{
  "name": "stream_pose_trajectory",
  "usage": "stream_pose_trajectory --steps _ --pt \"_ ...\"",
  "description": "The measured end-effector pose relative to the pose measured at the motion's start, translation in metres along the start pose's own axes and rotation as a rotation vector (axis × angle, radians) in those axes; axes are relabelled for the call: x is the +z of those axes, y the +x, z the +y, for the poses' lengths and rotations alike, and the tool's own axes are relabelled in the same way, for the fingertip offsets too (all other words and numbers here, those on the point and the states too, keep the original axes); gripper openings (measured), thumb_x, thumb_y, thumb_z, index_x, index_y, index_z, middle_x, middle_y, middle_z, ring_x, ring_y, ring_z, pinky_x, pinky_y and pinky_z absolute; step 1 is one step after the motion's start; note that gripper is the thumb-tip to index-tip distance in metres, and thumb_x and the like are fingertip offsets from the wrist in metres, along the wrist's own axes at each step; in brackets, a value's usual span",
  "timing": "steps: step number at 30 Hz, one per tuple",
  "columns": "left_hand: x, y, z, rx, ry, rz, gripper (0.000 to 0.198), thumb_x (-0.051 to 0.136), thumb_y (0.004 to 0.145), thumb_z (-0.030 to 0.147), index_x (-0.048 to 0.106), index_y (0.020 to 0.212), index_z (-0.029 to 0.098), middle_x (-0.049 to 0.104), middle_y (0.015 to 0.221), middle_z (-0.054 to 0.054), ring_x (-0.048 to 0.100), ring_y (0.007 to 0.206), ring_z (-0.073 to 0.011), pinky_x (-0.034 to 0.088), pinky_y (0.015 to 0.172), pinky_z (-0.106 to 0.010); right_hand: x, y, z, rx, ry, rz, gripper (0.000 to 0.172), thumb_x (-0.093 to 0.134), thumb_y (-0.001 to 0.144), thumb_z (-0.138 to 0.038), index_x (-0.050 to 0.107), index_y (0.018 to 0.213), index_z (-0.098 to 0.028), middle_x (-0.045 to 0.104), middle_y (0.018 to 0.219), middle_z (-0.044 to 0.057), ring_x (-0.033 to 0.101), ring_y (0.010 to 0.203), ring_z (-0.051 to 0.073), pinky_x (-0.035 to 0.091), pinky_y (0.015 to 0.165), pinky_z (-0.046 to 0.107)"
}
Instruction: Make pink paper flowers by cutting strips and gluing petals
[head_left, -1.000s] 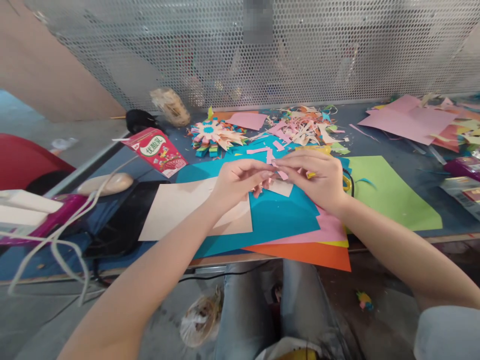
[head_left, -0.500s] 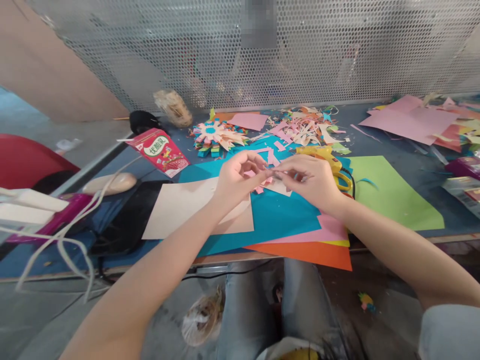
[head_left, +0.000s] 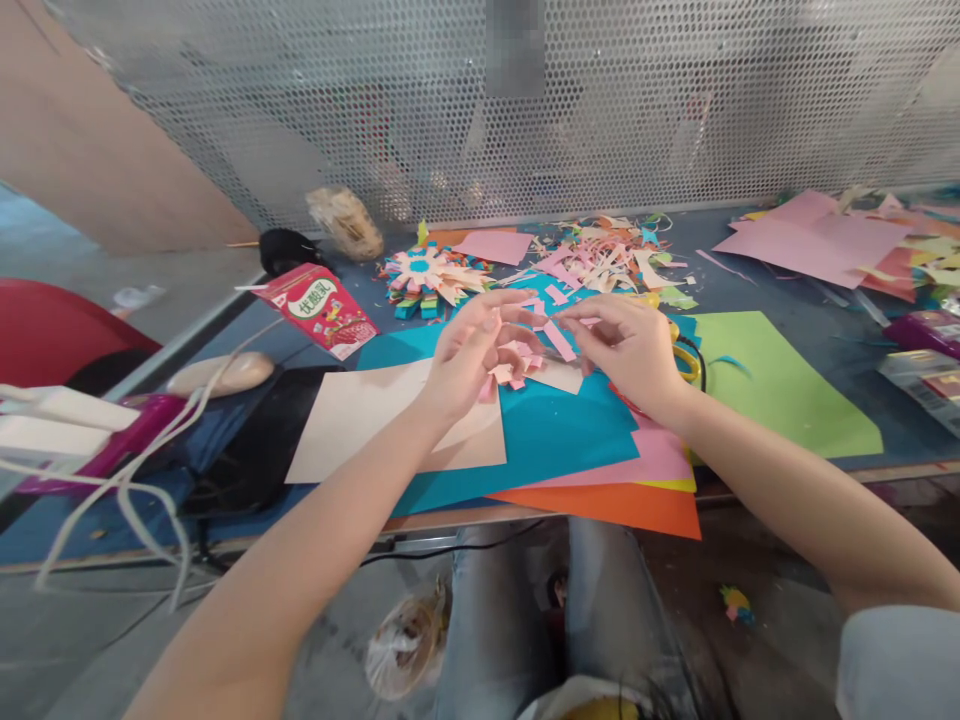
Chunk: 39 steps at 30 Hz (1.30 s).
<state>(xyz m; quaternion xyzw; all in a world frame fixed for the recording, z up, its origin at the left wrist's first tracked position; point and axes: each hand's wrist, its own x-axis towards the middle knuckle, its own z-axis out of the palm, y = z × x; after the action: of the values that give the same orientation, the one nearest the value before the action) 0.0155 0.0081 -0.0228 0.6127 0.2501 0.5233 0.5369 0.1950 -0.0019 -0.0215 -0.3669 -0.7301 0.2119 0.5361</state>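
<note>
One blue-topped surface [head_left: 810, 325] lies beneath both grips, a broad teal paper sheet [head_left: 562, 430] directly under them. A rectangular cream paper sheet [head_left: 360, 425] reaches leftward from below the left hand [head_left: 463, 360], its grip loosely parted. The right hand [head_left: 637, 350] has thumb and forefinger near together; whether that grip is closed, I cannot tell. Narrow pink paper strips [head_left: 559, 342] lie between the grips.

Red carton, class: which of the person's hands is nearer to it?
The left hand. It is to the right of the red carton, with a gap between; the right hand is farther right, beyond the left.
</note>
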Motion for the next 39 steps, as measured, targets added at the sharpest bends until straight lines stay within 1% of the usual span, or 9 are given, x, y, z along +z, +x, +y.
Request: stream_pose_trajectory --steps 6,9,13,17,21,24,30,35,39 --pt "-0.003 -0.003 -0.005 0.056 0.046 -0.096 0.051 0.046 0.082 0.056 0.051 0.119 0.020 0.065 0.105 -0.011 0.066 0.083 -0.0206 0.048 0.047 -0.023 0.001 -0.001 0.000 -0.054 0.005 -0.018 0.011 0.056 0.081 -0.019 0.066 0.086 -0.018 0.066 0.092 0.001 0.050 0.041 0.001 0.046 0.046 0.019" --pt "-0.004 -0.006 -0.006 0.177 0.143 -0.146 0.061 0.040 0.084 0.059 0.035 0.134 0.025 0.063 0.113 -0.012 0.066 0.089 -0.0214 0.051 0.054 -0.026 -0.001 -0.001 -0.003 -0.081 -0.053 0.026 0.011 0.055 0.081 -0.017 0.066 0.083 -0.018 0.066 0.086 0.001 0.050 0.044 0.002 0.046 0.048 0.019" --pt "-0.009 -0.006 -0.008 0.582 0.590 -0.270 0.078 0.048 0.081 0.057 0.014 0.144 0.026 0.059 0.123 -0.014 0.061 0.104 -0.0238 0.053 0.075 -0.033 -0.004 0.000 -0.008 -0.127 -0.070 0.104 0.010 0.057 0.081 -0.018 0.067 0.081 -0.019 0.065 0.078 -0.001 0.051 0.044 0.003 0.045 0.045 0.018" --pt "-0.013 -0.001 -0.007 1.112 1.124 -0.298 0.081 0.055 0.080 0.050 0.015 0.144 0.021 0.059 0.122 -0.013 0.048 0.123 -0.0271 0.047 0.091 -0.042 -0.007 0.002 -0.013 -0.006 0.205 0.110 0.007 0.061 0.079 -0.023 0.067 0.079 -0.019 0.064 0.068 -0.003 0.050 0.037 0.003 0.039 0.035 0.016" --pt "-0.010 0.000 -0.002 1.371 1.246 -0.172 0.058 0.055 0.081 0.038 0.031 0.134 0.031 0.060 0.123 -0.001 0.038 0.131 -0.0221 0.041 0.100 -0.042 -0.010 0.004 -0.015 0.125 0.576 -0.052 0.015 0.065 0.076 -0.032 0.067 0.076 -0.017 0.066 0.065 -0.002 0.050 0.033 0.004 0.033 0.027 0.015" --pt "-0.009 0.000 0.001 1.468 1.257 -0.189 0.046 0.062 0.076 0.032 0.044 0.119 0.033 0.060 0.121 0.005 0.035 0.133 -0.0199 0.037 0.106 -0.041 -0.010 0.004 -0.016 0.166 0.725 -0.111 0.018 0.067 0.074 -0.035 0.068 0.078 -0.018 0.069 0.068 -0.001 0.049 0.032 0.003 0.031 0.025 0.014" --pt "-0.015 0.003 -0.004 1.395 0.931 -0.337 0.037 0.069 0.070 0.025 0.049 0.100 0.033 0.064 0.108 0.011 0.037 0.132 -0.0147 0.026 0.113 -0.043 -0.009 0.005 -0.017 0.121 0.907 -0.156 0.010 0.066 0.075 -0.031 0.068 0.078 -0.022 0.070 0.070 -0.004 0.038 0.026 -0.001 0.030 0.024 0.012" --pt "-0.014 0.004 -0.004 0.880 0.755 -0.431 0.028 0.073 0.066 0.031 0.053 0.085 0.031 0.067 0.079 0.010 0.059 0.110 -0.0174 0.031 0.110 -0.047 -0.010 0.005 -0.018 0.088 0.954 -0.210 0.008 0.066 0.074 -0.031 0.063 0.076 -0.023 0.067 0.067 -0.006 0.032 0.024 -0.001 0.028 0.024 0.013" --pt "-0.014 0.003 -0.004 0.683 0.675 -0.337 0.029 0.073 0.064 0.041 0.054 0.084 0.030 0.067 0.077 0.006 0.060 0.108 -0.0220 0.037 0.104 -0.052 -0.011 0.004 -0.018 0.081 0.885 -0.258 0.016 0.065 0.074 -0.036 0.056 0.074 -0.023 0.063 0.064 -0.006 0.029 0.026 -0.001 0.028 0.026 0.014"
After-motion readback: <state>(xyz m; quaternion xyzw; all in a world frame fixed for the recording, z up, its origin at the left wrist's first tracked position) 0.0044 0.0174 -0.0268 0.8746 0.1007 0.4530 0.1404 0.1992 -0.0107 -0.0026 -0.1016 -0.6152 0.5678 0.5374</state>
